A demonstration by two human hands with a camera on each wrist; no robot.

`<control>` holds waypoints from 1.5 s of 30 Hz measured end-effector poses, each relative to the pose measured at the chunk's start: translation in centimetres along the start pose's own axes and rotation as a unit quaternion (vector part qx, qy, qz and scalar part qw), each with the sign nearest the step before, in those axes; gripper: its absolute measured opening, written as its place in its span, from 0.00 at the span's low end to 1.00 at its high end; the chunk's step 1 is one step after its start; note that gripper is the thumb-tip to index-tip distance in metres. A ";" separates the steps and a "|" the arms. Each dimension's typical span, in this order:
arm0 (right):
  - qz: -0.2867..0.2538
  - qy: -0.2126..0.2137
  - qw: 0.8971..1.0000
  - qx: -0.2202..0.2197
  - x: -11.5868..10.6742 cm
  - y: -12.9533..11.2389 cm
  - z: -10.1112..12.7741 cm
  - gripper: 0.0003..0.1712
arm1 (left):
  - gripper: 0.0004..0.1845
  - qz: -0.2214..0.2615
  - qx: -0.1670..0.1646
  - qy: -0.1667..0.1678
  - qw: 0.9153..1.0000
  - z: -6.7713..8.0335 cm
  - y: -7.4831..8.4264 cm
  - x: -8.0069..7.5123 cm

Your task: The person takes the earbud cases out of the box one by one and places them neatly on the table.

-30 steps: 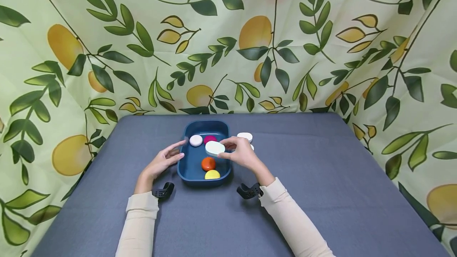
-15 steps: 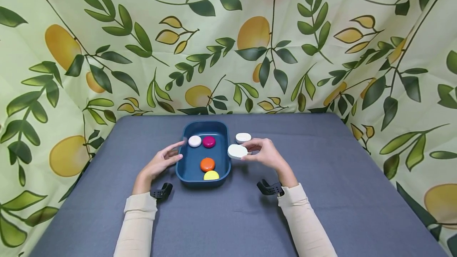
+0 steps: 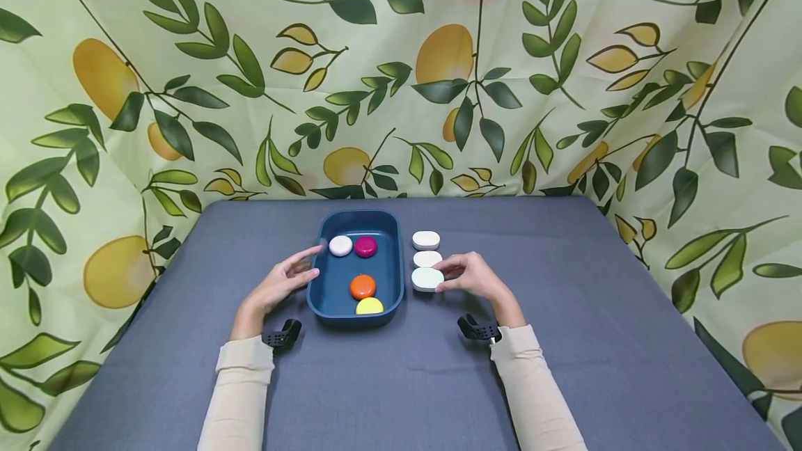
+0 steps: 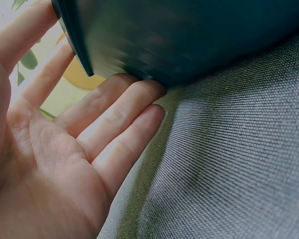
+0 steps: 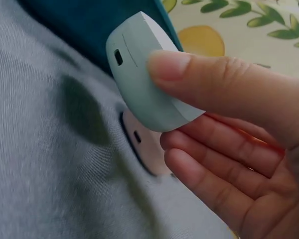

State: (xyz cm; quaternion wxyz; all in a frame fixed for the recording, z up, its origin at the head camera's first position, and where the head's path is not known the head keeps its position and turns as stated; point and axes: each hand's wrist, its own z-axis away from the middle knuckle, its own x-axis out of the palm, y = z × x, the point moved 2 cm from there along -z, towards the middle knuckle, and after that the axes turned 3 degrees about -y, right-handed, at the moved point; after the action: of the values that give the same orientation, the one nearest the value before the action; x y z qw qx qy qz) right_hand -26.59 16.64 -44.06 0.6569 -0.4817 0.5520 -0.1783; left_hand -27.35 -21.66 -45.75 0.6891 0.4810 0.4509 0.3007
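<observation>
In the head view my right hand point(image 3: 471, 275) pinches a pale mint oval earbud case point(image 3: 427, 280) just right of a dark blue tray point(image 3: 356, 320). Its port slot and lid seam show on the case point(image 5: 134, 79) in the right wrist view, where it is tilted above the cloth. Behind it stand two more white oval cases point(image 3: 427, 240), in line beside the tray; the nearer one point(image 5: 150, 149) has a pinkish tint and a similar slot. With relaxed fingers, my left hand point(image 3: 280, 287) rests against the tray's left side, fingertips touching its wall point(image 4: 189, 45).
Inside the tray lie round glossy pieces: a white one point(image 3: 341, 246), a magenta one point(image 3: 366, 246), an orange one point(image 3: 363, 287) and a yellow one point(image 3: 370, 306). Grey cloth point(image 3: 551, 277) covers the table, and a leaf-patterned curtain point(image 3: 376, 12) hangs behind it.
My right hand has carried the mint case out from over the tray to its right side, then lowered it in front of the other white cases. The left hand stays at the tray.
</observation>
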 end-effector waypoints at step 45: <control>-0.025 -0.022 0.999 -0.031 0.8 -3.6 -0.4 0.26 | 0.31 0.001 -0.017 0.000 1.000 0.0 0.1 0.0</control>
State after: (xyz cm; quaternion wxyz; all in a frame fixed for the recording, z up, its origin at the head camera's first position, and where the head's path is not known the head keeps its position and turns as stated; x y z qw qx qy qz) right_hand -25.63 14.12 -41.47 0.6487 -0.5193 0.5307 -0.1666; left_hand -27.33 -21.62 -45.63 0.6968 0.4700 0.4453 0.3087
